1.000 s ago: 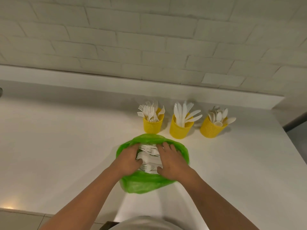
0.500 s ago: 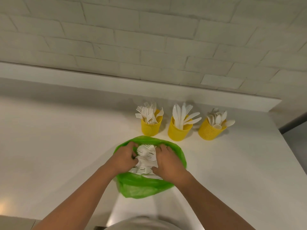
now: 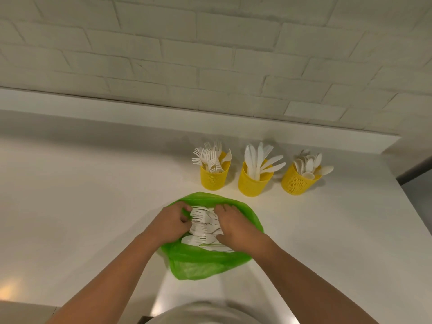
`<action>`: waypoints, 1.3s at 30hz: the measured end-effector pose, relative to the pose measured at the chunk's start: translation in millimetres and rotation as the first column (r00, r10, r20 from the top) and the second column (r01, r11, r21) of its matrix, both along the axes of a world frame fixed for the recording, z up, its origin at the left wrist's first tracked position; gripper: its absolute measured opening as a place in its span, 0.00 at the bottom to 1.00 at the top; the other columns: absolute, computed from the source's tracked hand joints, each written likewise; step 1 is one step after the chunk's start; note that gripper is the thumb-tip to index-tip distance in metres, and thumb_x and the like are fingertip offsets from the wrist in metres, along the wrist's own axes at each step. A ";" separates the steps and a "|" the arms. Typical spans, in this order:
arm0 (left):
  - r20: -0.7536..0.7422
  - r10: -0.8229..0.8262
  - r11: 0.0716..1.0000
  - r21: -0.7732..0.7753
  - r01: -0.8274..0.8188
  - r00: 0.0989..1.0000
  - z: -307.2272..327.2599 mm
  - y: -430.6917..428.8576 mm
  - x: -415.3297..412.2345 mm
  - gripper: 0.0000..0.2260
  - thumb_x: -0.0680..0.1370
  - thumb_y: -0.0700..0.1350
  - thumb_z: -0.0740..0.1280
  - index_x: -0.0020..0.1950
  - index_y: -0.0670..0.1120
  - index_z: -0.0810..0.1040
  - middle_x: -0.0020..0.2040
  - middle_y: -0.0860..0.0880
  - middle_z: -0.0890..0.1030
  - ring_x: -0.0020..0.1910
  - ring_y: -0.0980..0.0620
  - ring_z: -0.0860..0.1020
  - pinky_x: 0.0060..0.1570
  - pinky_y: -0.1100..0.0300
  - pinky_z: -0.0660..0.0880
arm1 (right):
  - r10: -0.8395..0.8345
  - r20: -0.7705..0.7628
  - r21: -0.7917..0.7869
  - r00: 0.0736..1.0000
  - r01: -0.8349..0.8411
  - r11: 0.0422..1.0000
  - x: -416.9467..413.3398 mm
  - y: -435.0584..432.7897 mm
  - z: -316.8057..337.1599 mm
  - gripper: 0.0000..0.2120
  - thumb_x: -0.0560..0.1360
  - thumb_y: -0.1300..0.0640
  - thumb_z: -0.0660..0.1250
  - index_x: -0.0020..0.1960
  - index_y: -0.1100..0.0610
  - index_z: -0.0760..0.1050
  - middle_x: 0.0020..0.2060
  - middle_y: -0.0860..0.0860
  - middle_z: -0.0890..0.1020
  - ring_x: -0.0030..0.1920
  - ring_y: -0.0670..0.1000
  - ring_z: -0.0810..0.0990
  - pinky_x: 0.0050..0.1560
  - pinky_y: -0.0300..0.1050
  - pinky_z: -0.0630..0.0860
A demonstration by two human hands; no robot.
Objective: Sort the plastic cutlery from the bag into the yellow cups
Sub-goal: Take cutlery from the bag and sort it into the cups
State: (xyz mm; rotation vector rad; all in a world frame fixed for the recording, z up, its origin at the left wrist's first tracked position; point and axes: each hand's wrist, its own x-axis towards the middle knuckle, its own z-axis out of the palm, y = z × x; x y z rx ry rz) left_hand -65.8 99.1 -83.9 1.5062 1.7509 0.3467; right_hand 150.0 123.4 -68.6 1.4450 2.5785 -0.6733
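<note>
The main risk here is a tangled lift. The white plastic cutlery (image 3: 203,226) lies in a loose heap inside the green plastic bag (image 3: 205,260), fork tines and handles crossed over one another, so pulling up a handful could drag unwanted pieces along and scatter them over the white tabletop (image 3: 81,206). A mixed handful would also invite missorting: the far left yellow cup (image 3: 214,178) holds forks, though one piece leaning at its right rim looks like a different type, the middle yellow cup (image 3: 253,183) holds knives, and the far right yellow cup (image 3: 298,182) holds spoons. The cups are already crowded with pieces fanning outward, and the right one appears to lean in this view, so a careless drop could knock pieces out or tip a cup. The thin bag could also snag on a tine and lift with the hand.

The left hand (image 3: 171,224) is curled, its fingers closing on the left edge of the pile near the bag's rim; it seems to pinch a few pieces, though exactly which cannot be told. The right hand (image 3: 233,226) lies flatter over the right side of the heap, fingers loosely bent and touching the cutlery, not clearly clamped on anything. Both grips are narrow rather than spread. The bag sits near the person, just in front of the three cups.
</note>
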 end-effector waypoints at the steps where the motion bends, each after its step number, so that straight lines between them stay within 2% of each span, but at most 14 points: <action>1: 0.002 0.000 1.000 -0.007 0.000 1.000 0.3 0.0 -0.1 0.18 0.76 0.42 0.71 0.65 0.49 0.76 0.41 0.53 0.85 0.38 0.57 0.81 0.35 0.66 0.71 | -0.030 0.007 -0.026 1.000 0.030 0.999 1.2 1.8 -0.5 0.33 0.74 0.53 0.75 0.73 0.59 0.64 0.67 0.58 0.71 0.68 0.60 0.69 0.69 0.51 0.69; 3: -0.005 -0.013 1.000 -0.019 0.013 1.000 0.9 -0.3 0.4 0.19 0.76 0.41 0.70 0.67 0.49 0.76 0.41 0.53 0.85 0.37 0.57 0.81 0.34 0.66 0.71 | -0.062 0.020 -0.057 0.998 0.063 0.996 2.4 6.4 -1.9 0.34 0.73 0.51 0.75 0.73 0.60 0.65 0.67 0.58 0.71 0.68 0.60 0.69 0.69 0.52 0.68; 7: -0.019 -0.024 0.999 -0.038 0.023 1.000 3.4 -0.5 2.1 0.19 0.77 0.42 0.69 0.69 0.49 0.75 0.42 0.54 0.84 0.37 0.60 0.80 0.32 0.69 0.68 | -0.086 -0.051 -0.126 0.995 0.079 0.989 1.8 12.2 2.1 0.20 0.70 0.54 0.78 0.58 0.58 0.75 0.57 0.56 0.78 0.58 0.57 0.78 0.54 0.47 0.74; 10: -0.029 -0.032 0.999 -0.031 0.031 0.999 4.3 0.2 3.8 0.19 0.77 0.42 0.69 0.68 0.48 0.76 0.36 0.54 0.80 0.32 0.60 0.76 0.29 0.68 0.66 | -0.099 -0.081 -0.174 0.992 0.083 0.981 3.0 14.7 1.8 0.18 0.70 0.55 0.78 0.57 0.57 0.79 0.54 0.53 0.83 0.53 0.54 0.82 0.49 0.44 0.77; 12: -0.027 -0.036 0.999 -0.025 0.035 0.999 4.6 0.2 3.9 0.19 0.77 0.41 0.68 0.68 0.48 0.76 0.35 0.54 0.79 0.30 0.59 0.74 0.28 0.68 0.66 | -0.090 -0.081 -0.187 0.993 0.074 0.980 3.0 14.7 -0.5 0.19 0.70 0.54 0.78 0.58 0.56 0.79 0.54 0.53 0.83 0.54 0.54 0.82 0.50 0.46 0.78; 16: -0.019 -0.054 0.998 -0.028 0.053 0.998 4.4 -1.9 3.2 0.21 0.77 0.39 0.66 0.70 0.48 0.74 0.39 0.53 0.84 0.33 0.58 0.78 0.31 0.66 0.70 | -0.070 -0.035 -0.129 0.997 0.065 0.989 1.5 12.5 -5.5 0.25 0.73 0.48 0.76 0.64 0.59 0.75 0.60 0.56 0.74 0.60 0.57 0.75 0.58 0.48 0.74; 18: -0.026 -0.066 0.998 -0.014 0.065 0.997 3.4 -3.2 3.0 0.21 0.77 0.40 0.66 0.71 0.48 0.74 0.39 0.52 0.83 0.33 0.57 0.78 0.31 0.67 0.71 | -0.071 -0.064 -0.133 0.995 0.062 0.989 0.9 10.2 -7.0 0.26 0.73 0.46 0.76 0.65 0.58 0.74 0.60 0.56 0.77 0.59 0.57 0.77 0.54 0.47 0.74; 21: -0.037 -0.076 0.997 0.002 0.076 0.996 2.5 -2.7 2.6 0.21 0.77 0.40 0.67 0.71 0.49 0.74 0.40 0.52 0.84 0.34 0.56 0.79 0.32 0.67 0.72 | -0.091 -0.094 -0.160 0.991 0.075 0.984 1.2 6.7 -5.9 0.25 0.74 0.48 0.75 0.65 0.57 0.72 0.58 0.56 0.81 0.58 0.57 0.80 0.50 0.46 0.75; 26: 0.003 -0.061 0.998 -0.025 0.062 0.998 2.5 -0.7 1.3 0.21 0.78 0.41 0.67 0.71 0.51 0.73 0.47 0.55 0.84 0.42 0.58 0.81 0.38 0.66 0.74 | -0.130 -0.137 -0.241 0.982 0.095 0.966 8.5 7.2 -1.1 0.18 0.74 0.57 0.74 0.62 0.57 0.76 0.58 0.54 0.81 0.58 0.56 0.80 0.56 0.46 0.77; 29: 0.014 -0.051 0.998 -0.038 0.051 0.999 2.9 -1.7 1.1 0.19 0.79 0.41 0.67 0.70 0.51 0.74 0.46 0.55 0.84 0.43 0.56 0.82 0.41 0.62 0.76 | -0.098 -0.154 -0.256 0.983 0.056 0.965 13.4 7.6 1.5 0.17 0.75 0.56 0.73 0.63 0.56 0.78 0.59 0.53 0.82 0.58 0.54 0.80 0.54 0.43 0.75; 35: -0.042 -0.092 0.993 -0.072 0.089 0.995 3.7 -2.3 -2.4 0.20 0.79 0.43 0.67 0.71 0.51 0.73 0.46 0.55 0.80 0.41 0.59 0.77 0.36 0.68 0.69 | -0.081 -0.199 -0.243 0.977 0.031 0.970 20.1 10.6 4.5 0.11 0.77 0.53 0.70 0.58 0.55 0.78 0.54 0.52 0.83 0.55 0.54 0.80 0.54 0.48 0.76; 39: -0.054 -0.099 0.993 -0.074 0.095 0.994 6.2 -0.8 -1.9 0.19 0.79 0.42 0.64 0.70 0.53 0.73 0.46 0.49 0.85 0.45 0.49 0.83 0.42 0.57 0.78 | -0.081 -0.292 -0.105 0.953 0.053 0.993 22.6 6.3 7.6 0.15 0.79 0.54 0.70 0.64 0.54 0.75 0.59 0.51 0.79 0.58 0.51 0.77 0.55 0.42 0.70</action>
